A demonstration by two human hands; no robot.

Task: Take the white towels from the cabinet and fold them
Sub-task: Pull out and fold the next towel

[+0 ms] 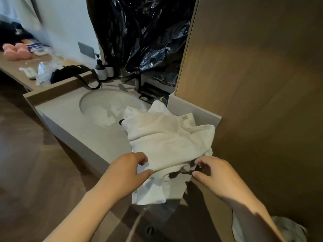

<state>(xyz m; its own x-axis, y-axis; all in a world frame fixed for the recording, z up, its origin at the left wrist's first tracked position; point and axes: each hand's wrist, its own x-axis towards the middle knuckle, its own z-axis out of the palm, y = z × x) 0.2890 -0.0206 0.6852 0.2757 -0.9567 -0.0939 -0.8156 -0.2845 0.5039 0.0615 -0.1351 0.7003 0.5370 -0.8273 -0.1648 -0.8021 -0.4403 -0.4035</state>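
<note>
White towel (166, 142) heaped on desk (78, 123) dead ahead of you, long axis running away | your left hand (129, 170) pinches near edge | right hand (215, 170) curled beside it, grip unclear

The tall wooden panel (253, 84) walls off the whole right side. A low white ledge (197, 109) at its foot hems in the white towels (166, 140), which fill the right end of the counter (70, 119) and spill over its front edge. Left of the heap, an open stretch of counter runs along the front beside the sink basin (104, 105). Behind it, the faucet (138, 81), pump bottle (100, 69) and hanging black plastic (145, 35) block the back, and a black bag (70, 74) trails its strap toward the basin.
</note>
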